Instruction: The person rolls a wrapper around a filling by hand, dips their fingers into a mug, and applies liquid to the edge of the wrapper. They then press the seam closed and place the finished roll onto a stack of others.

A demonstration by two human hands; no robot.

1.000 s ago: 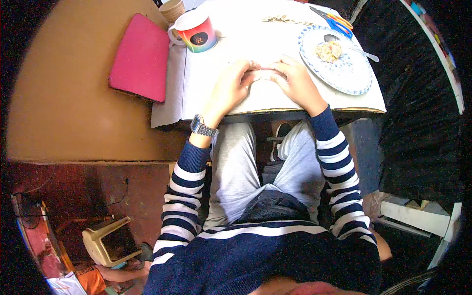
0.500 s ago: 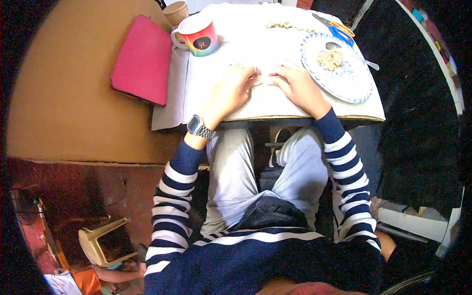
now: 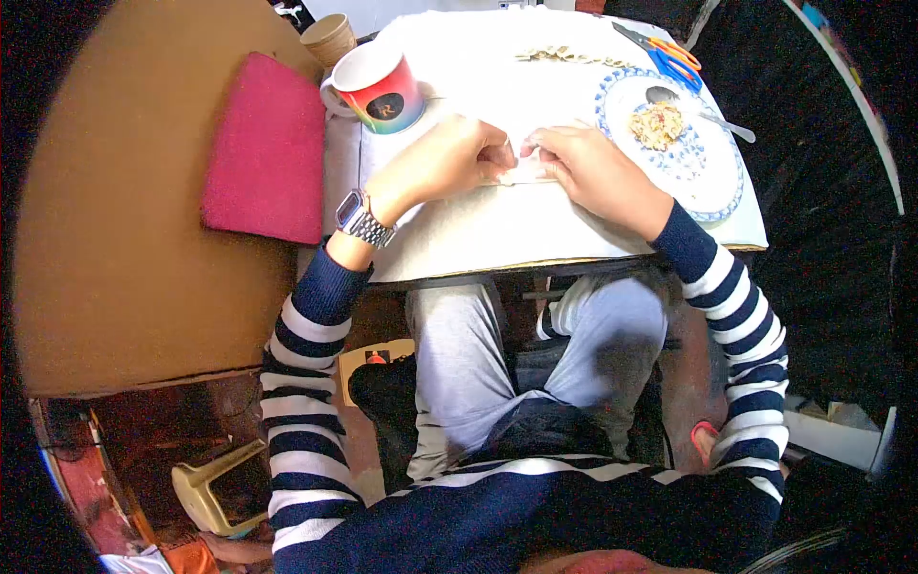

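My left hand [image 3: 464, 155], with a wristwatch [image 3: 361, 218] above it, bends its fingers onto the left end of a thin white wrapper [image 3: 524, 173] low over the white-covered table [image 3: 449, 234]. From the other side, my right hand [image 3: 591, 170] pinches the wrapper's right end between thumb and fingers. Right of that hand, a blue-patterned white plate [image 3: 738, 187] carries a small heap of crumbly chopped food [image 3: 656, 126] and a spoon [image 3: 732, 125]. Beyond both hands lies a row of small pale pieces [image 3: 569, 57].
A red-to-green mug [image 3: 384, 100] stands left of my hands, a ribbed tan cup [image 3: 328, 40] behind it. Further left, a pink flat case [image 3: 268, 148] rests on the brown surface [image 3: 124, 220]. Scissors [image 3: 675, 65] with orange and blue handles lie at the back right.
My hands have come closer together, and the white wrapper now stretches between their fingertips. The camera view has shifted, so the table items sit slightly lower.
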